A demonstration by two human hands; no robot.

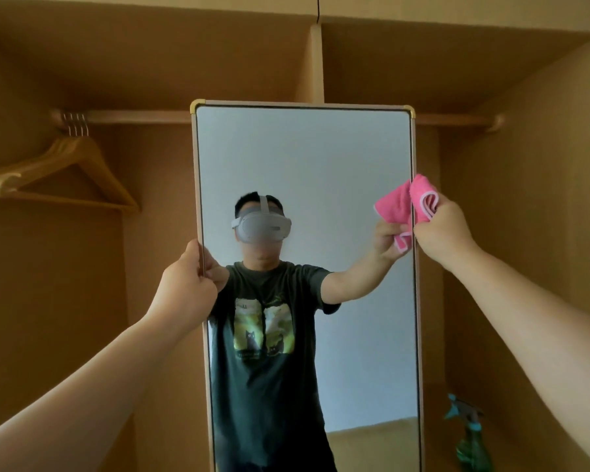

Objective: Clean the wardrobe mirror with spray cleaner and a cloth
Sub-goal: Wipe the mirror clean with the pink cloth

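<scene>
Hangers (left) and spray bottle flank mirror.

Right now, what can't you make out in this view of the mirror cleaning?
Head view:
- Mirror bottom: cut off by the lower edge.
- Spray bottle: dim and blurred, label and fill level unreadable.
- Right hand fingertips: hidden behind the pink cloth.
- Streaks on the glass: too faint to tell.

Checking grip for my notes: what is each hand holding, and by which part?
Left hand grips the mirror by its left frame edge. Right hand holds the bunched pink cloth by its lower folds.
</scene>
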